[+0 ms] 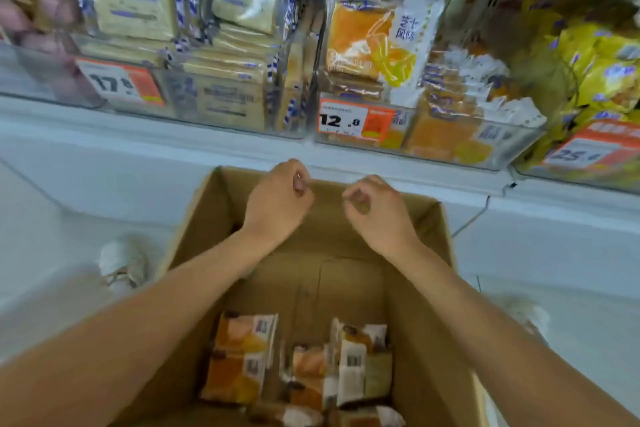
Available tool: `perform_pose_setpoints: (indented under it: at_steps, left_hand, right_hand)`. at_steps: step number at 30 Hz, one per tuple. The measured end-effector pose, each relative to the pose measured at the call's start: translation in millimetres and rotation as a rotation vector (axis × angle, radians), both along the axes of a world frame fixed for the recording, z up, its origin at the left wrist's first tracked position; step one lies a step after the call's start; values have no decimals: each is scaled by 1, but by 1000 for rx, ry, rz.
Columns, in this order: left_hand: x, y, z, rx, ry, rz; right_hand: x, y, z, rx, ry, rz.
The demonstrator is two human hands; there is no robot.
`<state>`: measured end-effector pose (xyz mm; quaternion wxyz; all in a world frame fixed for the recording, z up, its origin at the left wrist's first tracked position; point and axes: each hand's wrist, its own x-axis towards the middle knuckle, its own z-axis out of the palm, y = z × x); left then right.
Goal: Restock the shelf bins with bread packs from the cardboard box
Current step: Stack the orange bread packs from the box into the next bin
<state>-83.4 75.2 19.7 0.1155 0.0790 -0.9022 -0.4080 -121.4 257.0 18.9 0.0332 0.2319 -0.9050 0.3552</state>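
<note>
Several bread packs in cardboard box.

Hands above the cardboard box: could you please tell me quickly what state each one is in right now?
Left hand: closed, fingers curled, holding nothing.
Right hand: closed, fingers curled, holding nothing.
</note>
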Motion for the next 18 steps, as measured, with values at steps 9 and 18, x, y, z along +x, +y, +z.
perform_pose_setpoints:
  at_steps: [9,18]
  left_hand:
    - [61,-42,-158,161,-622,57]
    - [70,-39,-189,421,-810,134]
  right_hand:
    - [48,51,-198,584,-1039,112]
    - [78,43,-231,873,-810,393]
